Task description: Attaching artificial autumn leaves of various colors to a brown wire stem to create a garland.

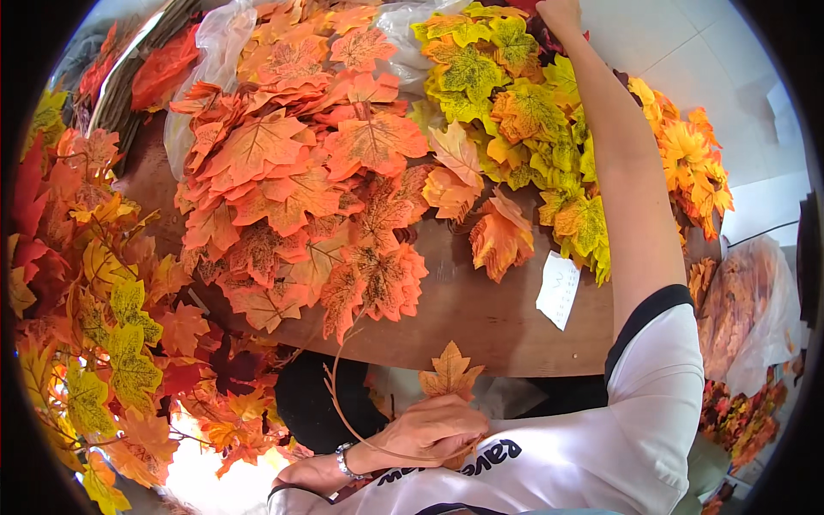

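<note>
My left hand (429, 427) is closed low against my white shirt. It grips a thin brown bare stem (341, 396) that curves up to the left, and an orange fabric maple leaf (451, 372) stands up from the fingers. My right arm reaches far across the brown table (481, 318). My right hand (558, 13) is at the top edge, among the yellow-green leaves (506, 94). Its fingers are cut off by the frame, so its grip is hidden. A big heap of orange leaves (300, 189) lies between the two hands.
Finished leafy branches in yellow, orange and red (103, 309) fill the left side. More orange leaves (695, 163) lie right of my arm, and a clear bag of brown leaves (742, 309) sits beyond. A white paper slip (558, 290) lies on the table. Clear plastic (215, 43) underlies the heap.
</note>
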The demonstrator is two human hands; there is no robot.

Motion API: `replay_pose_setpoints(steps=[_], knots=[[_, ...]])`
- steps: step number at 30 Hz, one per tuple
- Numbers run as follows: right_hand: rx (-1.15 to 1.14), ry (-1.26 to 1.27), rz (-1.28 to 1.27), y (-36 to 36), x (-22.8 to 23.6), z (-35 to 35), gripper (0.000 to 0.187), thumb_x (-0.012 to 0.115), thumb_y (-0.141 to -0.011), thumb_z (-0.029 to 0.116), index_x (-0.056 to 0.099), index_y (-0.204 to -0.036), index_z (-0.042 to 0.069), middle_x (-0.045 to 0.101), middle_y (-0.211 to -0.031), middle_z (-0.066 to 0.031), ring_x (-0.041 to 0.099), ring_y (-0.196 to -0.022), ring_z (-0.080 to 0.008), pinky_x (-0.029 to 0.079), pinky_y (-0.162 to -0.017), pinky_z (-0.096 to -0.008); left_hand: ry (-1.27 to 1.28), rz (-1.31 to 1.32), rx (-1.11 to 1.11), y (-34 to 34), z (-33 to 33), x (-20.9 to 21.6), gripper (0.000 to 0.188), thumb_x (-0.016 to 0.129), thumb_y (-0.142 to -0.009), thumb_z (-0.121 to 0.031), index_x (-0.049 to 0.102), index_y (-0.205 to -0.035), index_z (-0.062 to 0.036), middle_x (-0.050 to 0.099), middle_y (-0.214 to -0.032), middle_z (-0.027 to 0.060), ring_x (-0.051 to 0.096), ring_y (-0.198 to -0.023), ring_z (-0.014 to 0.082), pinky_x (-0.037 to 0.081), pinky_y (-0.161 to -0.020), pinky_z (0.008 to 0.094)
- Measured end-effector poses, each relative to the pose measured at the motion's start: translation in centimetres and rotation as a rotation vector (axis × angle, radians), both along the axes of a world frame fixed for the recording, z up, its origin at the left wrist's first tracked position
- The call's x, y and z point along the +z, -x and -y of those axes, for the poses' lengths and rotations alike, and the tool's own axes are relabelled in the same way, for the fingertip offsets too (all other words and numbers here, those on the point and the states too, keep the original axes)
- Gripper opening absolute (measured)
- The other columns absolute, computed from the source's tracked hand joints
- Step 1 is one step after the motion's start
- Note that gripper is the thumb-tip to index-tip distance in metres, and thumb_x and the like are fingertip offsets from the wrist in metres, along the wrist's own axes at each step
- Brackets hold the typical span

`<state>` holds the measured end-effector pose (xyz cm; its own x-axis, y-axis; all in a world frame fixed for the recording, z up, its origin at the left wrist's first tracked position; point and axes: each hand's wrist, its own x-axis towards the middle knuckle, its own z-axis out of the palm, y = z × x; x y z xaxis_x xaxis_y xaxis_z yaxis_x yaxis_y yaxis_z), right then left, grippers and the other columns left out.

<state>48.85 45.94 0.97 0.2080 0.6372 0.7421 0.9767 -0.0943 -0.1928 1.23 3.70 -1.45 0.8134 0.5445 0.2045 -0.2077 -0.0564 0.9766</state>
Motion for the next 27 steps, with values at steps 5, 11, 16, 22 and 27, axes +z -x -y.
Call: replay_pose_setpoints(steps=[5, 11, 16, 22, 27], knots=[[0.106, 0.127, -0.698, 3.9, 6.0, 4.7, 0.009, 0.052, -0.07, 0.002, 0.058, -0.066, -0.003, 0.057, -0.059, -0.0145, 0.058, -0.056, -0.0256, 0.044, -0.045, -0.0366, 0.078, -0.017, 0.017, -0.2, 0.7, 0.8, 0.015, 0.06, -0.074, 0.007, 0.061, -0.086, 0.0, 0.063, -0.084, 0.0084, 0.06, -0.077, 0.0204, 0.048, -0.075, 0.0342], [0.295, -0.275, -0.901, 1.3, 10.5, 11.2, 0.016, 0.054, -0.076, 0.002, 0.055, -0.082, -0.013, 0.058, -0.067, -0.0176, 0.058, -0.055, -0.0231, 0.051, -0.051, -0.0309, 0.213, -0.078, 0.082, -0.6, 1.3, 1.5, 0.007, 0.061, -0.076, 0.004, 0.061, -0.083, 0.0021, 0.063, -0.081, 0.0102, 0.06, -0.078, 0.0171, 0.048, -0.075, 0.0296], [0.569, -0.123, -1.504, 1.0, 11.7, 22.3, 0.021, 0.051, -0.084, 0.002, 0.052, -0.101, -0.009, 0.054, -0.106, -0.017, 0.051, -0.102, -0.0225, 0.048, -0.059, -0.0259, -0.017, -0.005, 0.144, -1.1, 2.3, 1.3, 0.01, 0.061, -0.075, 0.003, 0.061, -0.084, 0.0009, 0.062, -0.084, 0.0094, 0.059, -0.079, 0.0193, 0.047, -0.072, 0.0281], [0.8, 0.259, -1.542, 14.3, 4.5, 40.1, 0.015, 0.054, -0.085, 0.015, 0.052, -0.094, 0.002, 0.054, -0.082, -0.0012, 0.052, -0.076, -0.0098, 0.042, -0.067, -0.02, -0.607, 0.157, 0.325, -1.2, 3.7, 1.3, 0.029, 0.062, -0.062, 0.012, 0.057, -0.087, -0.0001, 0.061, -0.084, 0.011, 0.059, -0.076, 0.0281, 0.049, -0.068, 0.0332], [0.843, 0.198, -2.118, 23.8, 0.3, 51.2, 0.015, 0.061, -0.079, 0.01, 0.059, -0.087, -0.003, 0.06, -0.078, -0.0081, 0.057, -0.061, -0.0094, 0.048, -0.053, -0.0205, -0.514, 0.071, 0.402, -1.9, 4.8, 1.8, 0.016, 0.062, -0.068, 0.007, 0.06, -0.082, -0.0006, 0.063, -0.079, 0.0094, 0.059, -0.073, 0.0242, 0.047, -0.063, 0.0288]])
